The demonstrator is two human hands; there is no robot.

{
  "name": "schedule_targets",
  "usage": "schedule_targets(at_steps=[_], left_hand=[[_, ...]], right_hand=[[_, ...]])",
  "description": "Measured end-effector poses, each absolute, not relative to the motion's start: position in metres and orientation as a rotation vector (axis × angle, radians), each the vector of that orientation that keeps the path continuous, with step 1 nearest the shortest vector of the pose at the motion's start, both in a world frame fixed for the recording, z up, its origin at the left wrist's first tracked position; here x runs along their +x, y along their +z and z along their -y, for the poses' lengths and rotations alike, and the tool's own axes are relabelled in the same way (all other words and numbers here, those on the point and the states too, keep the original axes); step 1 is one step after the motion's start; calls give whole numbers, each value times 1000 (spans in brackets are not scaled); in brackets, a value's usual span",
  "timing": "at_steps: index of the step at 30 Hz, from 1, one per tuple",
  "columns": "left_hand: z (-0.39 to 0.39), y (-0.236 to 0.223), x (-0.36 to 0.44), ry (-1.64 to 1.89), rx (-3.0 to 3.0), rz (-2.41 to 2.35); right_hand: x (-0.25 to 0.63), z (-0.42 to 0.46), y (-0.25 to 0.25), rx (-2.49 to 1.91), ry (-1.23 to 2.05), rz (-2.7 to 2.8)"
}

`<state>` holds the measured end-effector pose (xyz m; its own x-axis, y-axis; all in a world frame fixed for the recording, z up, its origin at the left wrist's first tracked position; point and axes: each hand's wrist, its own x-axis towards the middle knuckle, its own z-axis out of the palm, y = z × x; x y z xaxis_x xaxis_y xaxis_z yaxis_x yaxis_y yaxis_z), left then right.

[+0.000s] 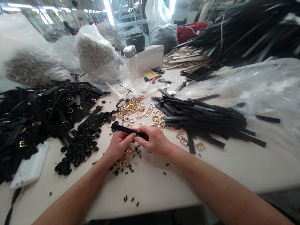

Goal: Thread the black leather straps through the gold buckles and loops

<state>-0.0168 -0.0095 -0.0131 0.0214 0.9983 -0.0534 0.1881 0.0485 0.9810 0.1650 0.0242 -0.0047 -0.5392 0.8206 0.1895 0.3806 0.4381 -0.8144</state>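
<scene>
Both thumbs pinch a short black strap [123, 128] above the middle of the table. My left hand [120, 143] grips it from the left, its fingers closed underneath. On the other side my right hand [153, 139] is wrapped round the strap's right end, which the fingers mostly hide. Gold buckles [133, 107] lie in a loose heap just beyond the hands, and one gold buckle [124, 163] rests below them. Small black pieces [116, 172] are scattered under the wrists. Black rings [81, 145] form a pile left of my left hand.
Plain black straps [197, 115] are heaped at right, buckled straps [47, 109] at left. Behind stand a glass bottle [133, 64], a white box [150, 57] and filled plastic bags [93, 50]. A white power strip [30, 165] lies at left. A person [81, 15] is far back.
</scene>
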Motion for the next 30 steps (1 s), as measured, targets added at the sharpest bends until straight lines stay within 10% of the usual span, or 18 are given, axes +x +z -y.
schedule_targets(at_steps=[30], left_hand=[[10, -11, -15, 1055, 1281, -1377]], right_hand=[[165, -23, -1, -1019, 924, 2170]])
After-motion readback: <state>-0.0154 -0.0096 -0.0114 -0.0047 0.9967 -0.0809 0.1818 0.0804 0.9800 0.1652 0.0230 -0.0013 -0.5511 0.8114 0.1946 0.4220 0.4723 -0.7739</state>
